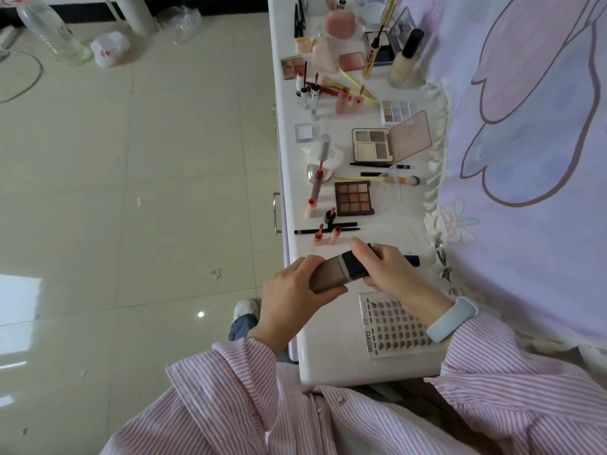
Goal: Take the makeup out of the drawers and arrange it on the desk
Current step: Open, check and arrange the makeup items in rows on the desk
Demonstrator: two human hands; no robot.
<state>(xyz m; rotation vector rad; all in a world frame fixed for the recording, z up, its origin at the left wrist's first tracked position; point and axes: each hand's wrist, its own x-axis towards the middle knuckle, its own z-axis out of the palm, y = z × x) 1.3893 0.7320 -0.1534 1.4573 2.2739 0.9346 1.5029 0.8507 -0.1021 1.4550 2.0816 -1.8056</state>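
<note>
Here, both hands hold foundation bottle (340,272) above near end of white desk (331,362), bottle lying sideways; left hand (295,292) curled round beige glass body, right hand (387,272) wrapped round dark cap. Lash tray (392,326) lies flat on desk just below right wrist. Brown nine-pan palette (354,198) farther along desk, open four-pan palette (372,144) beyond it, lip tubes (326,236) between palette and hands

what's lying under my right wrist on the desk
A clear tray of false lashes lies flat on the desk. The right hand's wrist and sleeve cover its far corner.
</note>
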